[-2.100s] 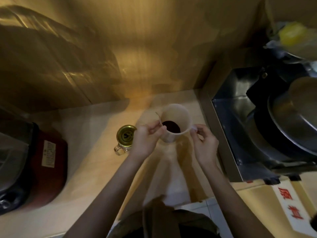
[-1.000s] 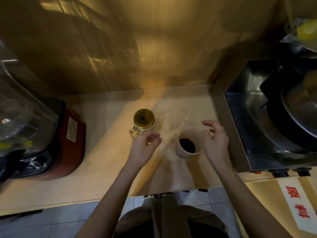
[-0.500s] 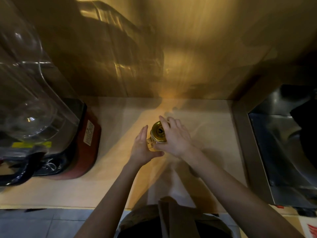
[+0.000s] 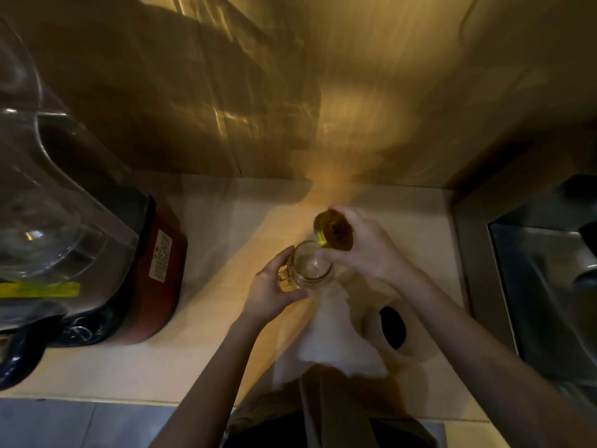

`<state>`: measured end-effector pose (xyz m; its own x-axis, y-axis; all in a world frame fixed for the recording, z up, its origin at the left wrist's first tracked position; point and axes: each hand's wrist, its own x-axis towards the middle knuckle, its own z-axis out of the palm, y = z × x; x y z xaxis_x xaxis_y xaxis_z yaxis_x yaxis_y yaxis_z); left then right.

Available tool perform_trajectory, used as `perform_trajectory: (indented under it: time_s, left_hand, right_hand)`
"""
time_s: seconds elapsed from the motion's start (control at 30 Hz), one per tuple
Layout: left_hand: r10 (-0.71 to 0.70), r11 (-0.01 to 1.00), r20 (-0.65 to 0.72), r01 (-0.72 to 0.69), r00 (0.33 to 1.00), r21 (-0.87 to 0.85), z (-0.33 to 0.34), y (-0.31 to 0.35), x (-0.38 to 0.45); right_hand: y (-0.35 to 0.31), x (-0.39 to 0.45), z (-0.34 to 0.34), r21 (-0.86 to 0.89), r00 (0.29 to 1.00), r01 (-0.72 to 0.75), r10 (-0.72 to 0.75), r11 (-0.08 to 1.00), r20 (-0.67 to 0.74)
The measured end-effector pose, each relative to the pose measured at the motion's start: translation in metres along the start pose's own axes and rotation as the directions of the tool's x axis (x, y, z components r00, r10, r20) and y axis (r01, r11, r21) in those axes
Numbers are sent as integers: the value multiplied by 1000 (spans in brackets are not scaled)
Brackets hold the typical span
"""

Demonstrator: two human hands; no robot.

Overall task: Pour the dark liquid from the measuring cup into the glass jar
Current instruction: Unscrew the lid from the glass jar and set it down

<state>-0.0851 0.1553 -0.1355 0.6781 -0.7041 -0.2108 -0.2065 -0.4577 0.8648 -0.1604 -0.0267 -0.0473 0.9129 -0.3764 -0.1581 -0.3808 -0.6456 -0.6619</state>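
Lid [image 4: 334, 232] is coming off now: my right hand [image 4: 368, 250] is gripping it, tilted, just at 1 o'clock of the glass jar [image 4: 312, 265]. Left hand [image 4: 274, 287] is clasping the jar's side. Jar's open, so pouring's next (measuring cup [image 4: 392, 328] w/ dark liquid is waiting on the counter [image 4: 200, 357] at 5 o'clock).

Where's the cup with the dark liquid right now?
The measuring cup stands on the counter under the right forearm, nearer the person than the open glass jar and left of the metal sink.

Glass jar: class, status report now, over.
Left hand steadies glass jar. Right hand holds gold lid off. Measuring cup waiting; nothing blocking.
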Motion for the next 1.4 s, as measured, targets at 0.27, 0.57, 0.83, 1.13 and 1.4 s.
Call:
perform_trajectory:
  time_s: [0.27, 0.57, 0.83, 1.13, 1.4]
  left_hand:
    - [-19, 999, -3, 19, 1000, -32, 3, -4, 0]
    - [-35, 998, 9, 36, 999, -57, 5, -3, -1]
    - [-37, 999, -2, 37, 999, -33, 5, 2, -3]
    - [-44, 999, -27, 44, 999, 16, 6, 10, -6]
    - [-120, 987, -48, 125, 992, 106, 16, 17, -14]
  right_hand:
    - [67, 22, 25, 317, 962, -271, 250, 909, 108]
    - [85, 41, 50, -320, 963, -53, 133, 946, 235]
    - [80, 39, 55, -612, 963, 25, 146, 790, 228]
    - [65, 24, 16, -276, 958, -169, 223, 946, 180]
    - [57, -68, -19, 279, 928, -294, 343, 914, -147]
